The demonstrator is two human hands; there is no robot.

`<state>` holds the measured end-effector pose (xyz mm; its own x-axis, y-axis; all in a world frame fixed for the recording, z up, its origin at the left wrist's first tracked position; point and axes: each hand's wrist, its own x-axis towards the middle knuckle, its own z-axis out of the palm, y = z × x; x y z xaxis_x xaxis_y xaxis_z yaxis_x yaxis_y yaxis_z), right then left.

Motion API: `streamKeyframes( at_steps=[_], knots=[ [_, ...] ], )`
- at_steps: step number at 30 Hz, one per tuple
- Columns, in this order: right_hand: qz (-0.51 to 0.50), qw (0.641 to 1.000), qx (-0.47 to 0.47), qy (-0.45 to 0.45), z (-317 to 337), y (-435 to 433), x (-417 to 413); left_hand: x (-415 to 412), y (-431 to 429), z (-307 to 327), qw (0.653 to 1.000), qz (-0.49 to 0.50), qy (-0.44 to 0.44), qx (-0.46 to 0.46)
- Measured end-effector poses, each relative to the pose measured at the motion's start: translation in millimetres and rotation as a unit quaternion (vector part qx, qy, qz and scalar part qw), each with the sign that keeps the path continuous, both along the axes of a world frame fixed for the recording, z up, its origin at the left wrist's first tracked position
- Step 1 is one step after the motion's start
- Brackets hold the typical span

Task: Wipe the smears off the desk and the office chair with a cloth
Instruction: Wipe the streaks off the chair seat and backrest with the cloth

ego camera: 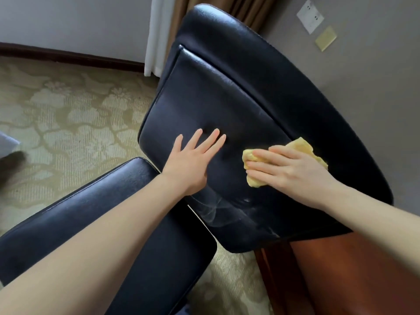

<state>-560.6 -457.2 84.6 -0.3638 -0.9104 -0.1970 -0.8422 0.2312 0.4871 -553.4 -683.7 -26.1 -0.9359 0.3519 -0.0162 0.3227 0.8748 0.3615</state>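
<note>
Yellow cloth [300, 145] sits on the office chair [216, 98] seat, pressed flat under the right hand [293, 169], fingers straight. Left hand [193, 162] lies flat mid-seat, fingers spread wide. Whitish smears [218, 210] streak the seat's near edge.

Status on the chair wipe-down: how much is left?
Done: the upper chair cushion looks smear-free. In hand: the right hand presses the yellow cloth on the cushion, with the left hand flat beside it. Left: whitish smears below the hands. The likely desk shows only its wooden edge, so its state is unknown.
</note>
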Motion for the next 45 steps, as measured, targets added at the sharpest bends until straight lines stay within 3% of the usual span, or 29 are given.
streamKeyframes(
  at_steps=[6, 14, 18, 24, 28, 33, 36, 39, 45],
  knots=[
    [0.016, 0.994, -0.083, 0.069, 9.6, -44.8, -49.5, -0.3, -12.5, -6.6, 1.000, -0.002, 0.026, -0.013],
    [-0.057, 0.969, -0.212, 0.116, -40.3, -77.9, -55.0, 8.0, -34.6, -11.7, 0.997, 0.074, -0.032, 0.008],
    [-0.061, 0.979, -0.171, 0.093, -69.9, -75.1, -32.7, 14.4, -33.1, 0.5, 0.998, 0.058, -0.037, -0.013],
    [-0.081, 0.997, 0.006, 0.002, -113.2, -33.0, 32.6, 24.0, -15.7, 9.7, 1.000, 0.006, -0.006, -0.022],
    [-0.067, 0.996, 0.057, -0.022, -118.5, 7.4, 75.1, 38.1, 7.3, 4.8, 0.999, -0.025, -0.018, -0.010],
    [-0.032, 0.999, 0.016, -0.005, -91.2, 49.8, 101.2, 39.4, 33.7, 2.3, 0.996, -0.047, -0.068, 0.040],
    [-0.116, 0.991, -0.033, -0.049, -63.7, 60.7, 108.4, 35.4, 36.4, 1.2, 0.993, -0.049, -0.099, 0.046],
    [-0.142, 0.986, -0.084, -0.030, -29.1, 62.4, 97.3, 29.9, 32.3, 2.5, 0.993, -0.065, -0.094, 0.013],
    [-0.083, 0.990, -0.011, 0.116, 15.4, 31.1, 43.4, 19.9, 23.4, 12.8, 0.985, -0.107, -0.130, -0.023]
  ],
)
